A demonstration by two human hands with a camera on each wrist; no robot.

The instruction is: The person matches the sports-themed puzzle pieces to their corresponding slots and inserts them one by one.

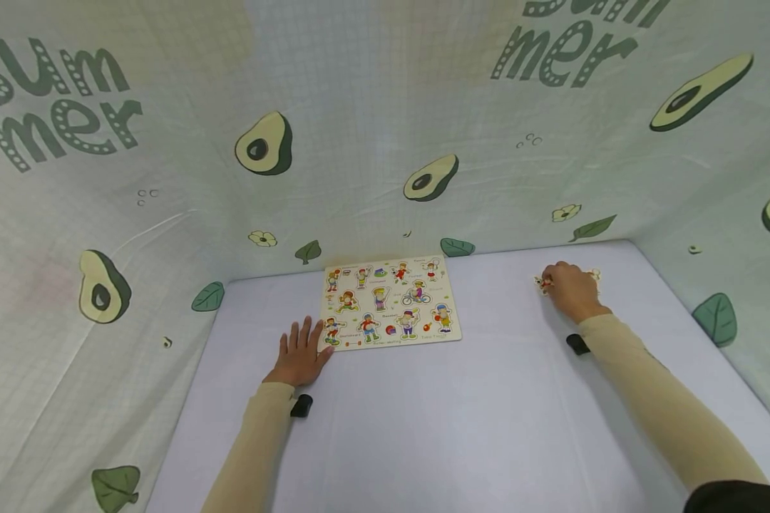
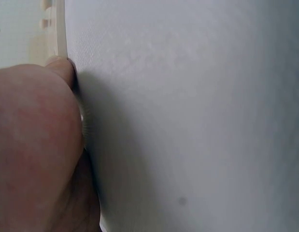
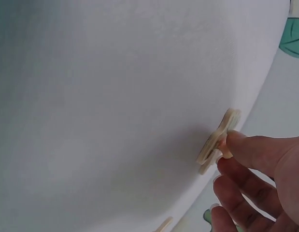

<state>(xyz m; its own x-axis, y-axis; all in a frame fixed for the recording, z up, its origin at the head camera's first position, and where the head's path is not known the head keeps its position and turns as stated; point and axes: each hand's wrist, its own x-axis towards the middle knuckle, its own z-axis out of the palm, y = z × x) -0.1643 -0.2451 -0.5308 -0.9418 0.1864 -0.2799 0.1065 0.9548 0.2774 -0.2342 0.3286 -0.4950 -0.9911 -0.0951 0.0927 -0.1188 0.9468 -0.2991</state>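
Observation:
A flat wooden puzzle board (image 1: 394, 281), printed with children at sports, lies near the back of the table. Against its front left corner my left hand (image 1: 300, 355) rests flat, with fingers spread and the fingertips at the board's edge. In the left wrist view, the thumb (image 2: 62, 67) touches the side of the board. Off to the right, my right hand (image 1: 573, 292) pinches a wooden puzzle piece (image 3: 218, 137) between thumb and fingers. A second wooden layer shows just beneath that piece; whether it is a separate piece I cannot tell.
Another small puzzle piece (image 1: 594, 273) lies just right of the right hand. A white cloth covers the table (image 1: 436, 420). Behind and at both sides hangs a curtain (image 1: 346, 85) with avocado and leaf prints.

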